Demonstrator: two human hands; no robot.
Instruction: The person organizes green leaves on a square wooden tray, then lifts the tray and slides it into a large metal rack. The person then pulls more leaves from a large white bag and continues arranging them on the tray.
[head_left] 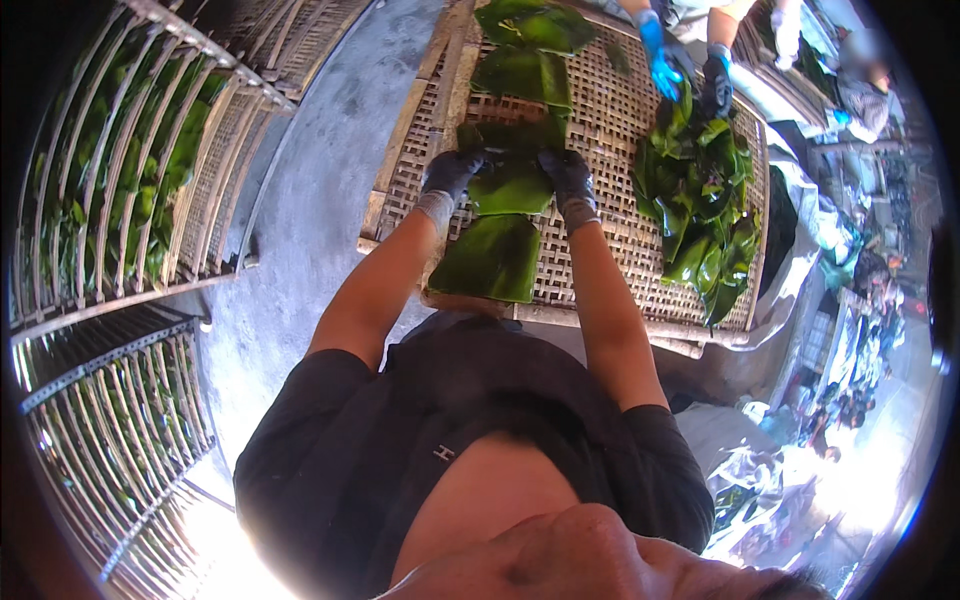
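My left hand [452, 178], in a dark glove with a pale cuff, is closed on the left edge of a glossy green leaf-like sheet [508, 187]. On the opposite edge, my right hand [568, 178], gloved the same way, grips the sheet with its fingers partly hidden. The sheet lies low over a woven bamboo tray [600, 160]. Nearer to me rests another squarish green sheet [487, 258], in line with the held one. Farther up the same row are a green sheet [520, 75] and a darker one [535, 25].
A heap of loose green leafy pieces [695, 200] covers the tray's right side. Above it, another person's blue-gloved hand [660, 65] and dark-gloved hand [716, 82] reach in. Slatted racks [120, 160] with green pieces stand at left, beside a grey floor [290, 190].
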